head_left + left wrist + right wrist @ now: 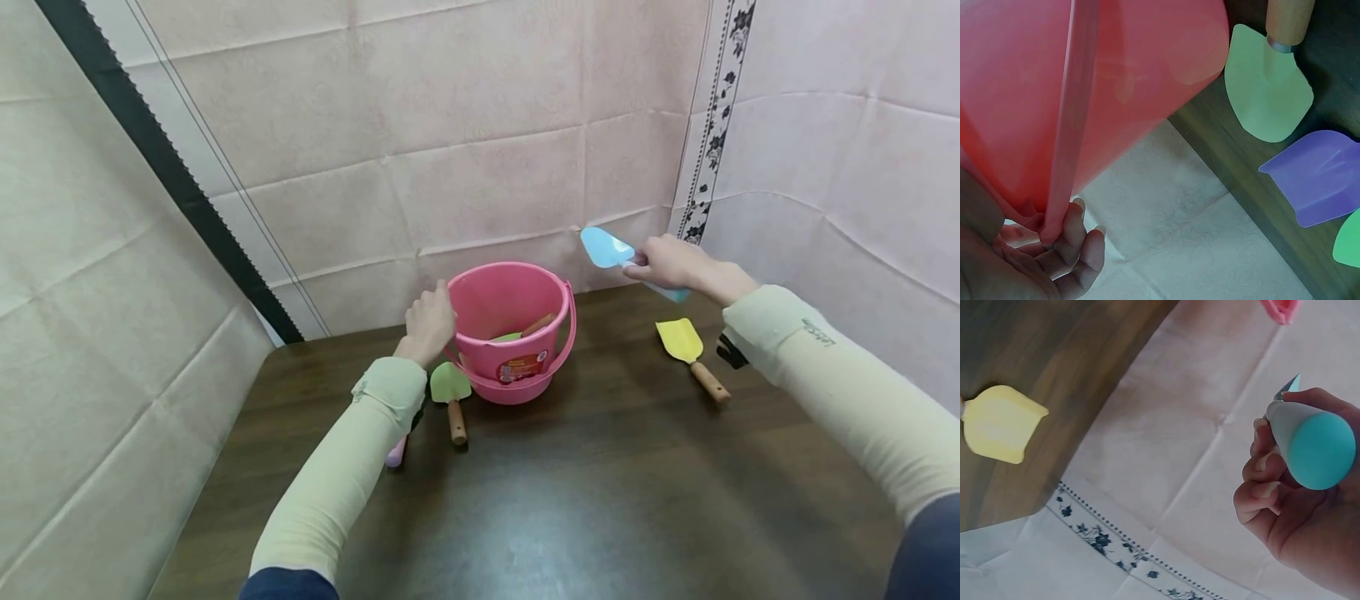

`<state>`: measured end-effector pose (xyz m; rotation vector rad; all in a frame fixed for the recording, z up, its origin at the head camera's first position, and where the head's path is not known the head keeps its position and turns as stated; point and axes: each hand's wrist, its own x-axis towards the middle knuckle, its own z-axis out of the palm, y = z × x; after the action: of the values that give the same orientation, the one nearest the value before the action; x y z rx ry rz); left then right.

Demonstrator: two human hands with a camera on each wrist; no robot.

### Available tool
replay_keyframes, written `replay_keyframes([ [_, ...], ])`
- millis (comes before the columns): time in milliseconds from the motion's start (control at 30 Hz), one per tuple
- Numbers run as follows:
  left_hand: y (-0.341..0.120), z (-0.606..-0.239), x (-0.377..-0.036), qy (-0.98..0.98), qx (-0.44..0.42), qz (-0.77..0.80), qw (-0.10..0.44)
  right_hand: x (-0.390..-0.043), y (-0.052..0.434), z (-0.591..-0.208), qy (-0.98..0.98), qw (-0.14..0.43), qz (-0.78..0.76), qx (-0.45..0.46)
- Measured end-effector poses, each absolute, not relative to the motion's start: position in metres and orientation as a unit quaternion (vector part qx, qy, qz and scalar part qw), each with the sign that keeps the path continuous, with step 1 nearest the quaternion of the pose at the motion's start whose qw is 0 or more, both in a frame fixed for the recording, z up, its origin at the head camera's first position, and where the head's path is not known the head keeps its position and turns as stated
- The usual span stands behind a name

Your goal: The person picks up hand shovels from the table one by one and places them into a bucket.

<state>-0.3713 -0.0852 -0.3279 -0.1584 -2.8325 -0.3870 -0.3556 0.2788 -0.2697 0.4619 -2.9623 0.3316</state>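
My left hand [430, 323] grips the rim of a pink bucket [486, 357] at its left side. In the left wrist view the fingers curl round the spot where the bucket's handle [1072, 94] joins the rim. My right hand [672, 261] is raised to the right of the bucket and holds a light-blue garden trowel [602, 247] by its grip. The blade points left toward the bucket, above the table. In the right wrist view the grip's turquoise end [1322, 450] faces the camera. Inside the bucket lie a wooden handle [538, 325] and something green [507, 337].
A yellow shovel [680, 340] with a wooden handle lies right on the dark table [570, 500]. A pale-green trowel [449, 383] lies left of the bucket, near a purple shovel [1319, 178] and a brighter green piece [1350, 244]. Cloth-covered walls [480, 192] stand behind and at both sides.
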Motion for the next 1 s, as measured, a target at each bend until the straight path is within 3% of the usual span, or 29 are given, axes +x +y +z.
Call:
replay_keyframes([
  [433, -0.086, -0.329, -0.371, -0.979, -0.053, -0.135, 0.142, -0.362, 0.241, -0.255, -0.97, 0.082, 0.094, 0.209],
  [1000, -0.085, -0.327, -0.369, -0.981, -0.049, -0.13, 0.135, -0.369, 0.199, -0.252, -0.96, 0.056, 0.079, 0.264],
])
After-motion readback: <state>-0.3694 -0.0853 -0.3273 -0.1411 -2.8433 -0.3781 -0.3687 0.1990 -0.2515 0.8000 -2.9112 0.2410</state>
